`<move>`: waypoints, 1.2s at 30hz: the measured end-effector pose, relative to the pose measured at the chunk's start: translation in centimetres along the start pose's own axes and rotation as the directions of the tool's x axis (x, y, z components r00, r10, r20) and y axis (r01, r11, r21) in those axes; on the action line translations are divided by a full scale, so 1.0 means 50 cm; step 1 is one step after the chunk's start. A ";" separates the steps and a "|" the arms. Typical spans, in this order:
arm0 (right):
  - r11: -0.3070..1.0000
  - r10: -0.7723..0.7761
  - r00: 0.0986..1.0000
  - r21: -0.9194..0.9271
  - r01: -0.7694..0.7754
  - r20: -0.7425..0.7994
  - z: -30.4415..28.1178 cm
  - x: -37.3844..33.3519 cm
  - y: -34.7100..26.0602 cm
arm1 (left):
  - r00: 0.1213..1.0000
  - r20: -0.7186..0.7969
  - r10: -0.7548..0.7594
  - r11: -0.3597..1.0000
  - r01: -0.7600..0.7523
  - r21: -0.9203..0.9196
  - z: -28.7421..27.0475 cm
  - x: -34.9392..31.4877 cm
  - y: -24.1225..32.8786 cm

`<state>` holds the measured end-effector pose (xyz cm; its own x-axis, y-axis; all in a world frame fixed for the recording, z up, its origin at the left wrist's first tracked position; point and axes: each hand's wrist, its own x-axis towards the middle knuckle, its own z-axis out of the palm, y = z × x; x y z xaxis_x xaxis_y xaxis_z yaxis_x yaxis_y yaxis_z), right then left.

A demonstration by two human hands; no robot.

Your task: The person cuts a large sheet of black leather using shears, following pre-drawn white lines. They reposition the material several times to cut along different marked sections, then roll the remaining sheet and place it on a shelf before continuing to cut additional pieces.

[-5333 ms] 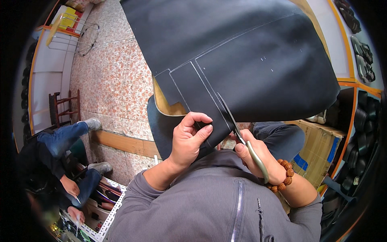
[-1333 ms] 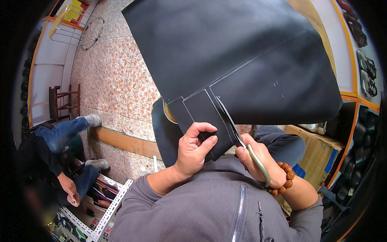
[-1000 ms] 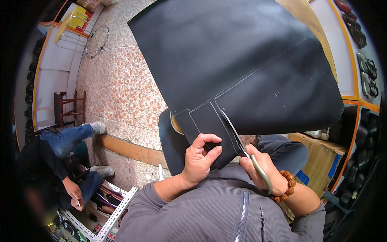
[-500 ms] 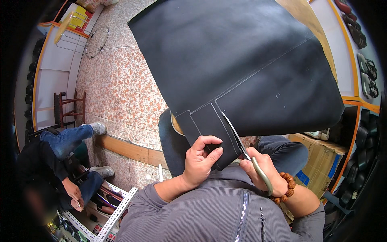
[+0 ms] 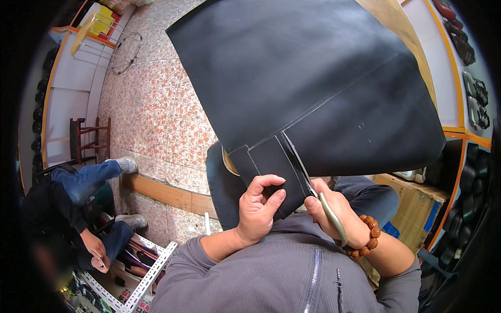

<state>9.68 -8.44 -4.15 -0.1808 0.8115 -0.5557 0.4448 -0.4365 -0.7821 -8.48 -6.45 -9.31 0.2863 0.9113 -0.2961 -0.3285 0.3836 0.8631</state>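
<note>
A large sheet of black leather-like material (image 5: pixel 313 68) spreads over a wooden board (image 5: pixel 389 15) in front of me, with pale lines drawn on it. My right hand (image 5: pixel 334 211) grips scissors (image 5: pixel 332 219) by their pale green handles. Their blades lie along a drawn line, in a cut that separates a narrow flap from the rest of the sheet. With thumb and fingers curled, my left hand (image 5: pixel 258 206) holds the near end of that flap, close to my body. The lower blade is partly hidden by the material.
Another person (image 5: pixel 57 203) sits at the left beside a white perforated metal frame (image 5: pixel 151 276). A cardboard box (image 5: pixel 412 208) stands by my right leg. A dark wooden stool (image 5: pixel 91 138) and a wire-legged stool (image 5: pixel 104 44) are farther off; shoes (image 5: pixel 475 99) line the right wall.
My right hand and the scissors have moved forward and slightly left along the line, and the blade tips reach nearer the line's corner. My left hand has barely shifted.
</note>
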 end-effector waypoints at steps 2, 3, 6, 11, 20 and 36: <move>1.000 0.011 1.000 -0.001 -0.011 0.000 0.000 0.002 -0.002 | 1.000 -0.001 0.003 1.000 -0.003 0.005 0.000 0.001 -0.001; 1.000 0.011 1.000 -0.004 -0.011 -0.001 0.000 0.002 -0.002 | 1.000 -0.003 0.012 1.000 -0.012 0.009 0.001 0.001 -0.001; 1.000 0.011 1.000 0.012 -0.011 0.000 -0.002 0.002 -0.002 | 1.000 0.002 0.031 0.999 -0.031 0.008 0.001 0.002 -0.002; 0.997 -0.007 1.000 0.077 0.009 -0.024 0.002 0.000 -0.002 | 0.999 0.003 0.032 0.999 -0.032 0.022 0.002 0.001 0.000; 0.992 -0.031 0.995 0.115 0.043 -0.098 0.008 -0.004 0.001 | 1.000 0.001 0.021 1.000 -0.021 0.013 0.003 0.002 0.003; 0.996 -0.049 0.981 0.070 0.063 -0.189 0.013 -0.014 0.017 | 0.997 -0.056 0.052 0.997 -0.049 0.060 0.017 0.000 0.000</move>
<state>9.64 -9.63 -4.63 -0.0335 0.8904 -0.4539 0.3701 -0.4108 -0.8332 -7.71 -6.59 -8.96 0.2176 0.9371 -0.2730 -0.2876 0.3288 0.8995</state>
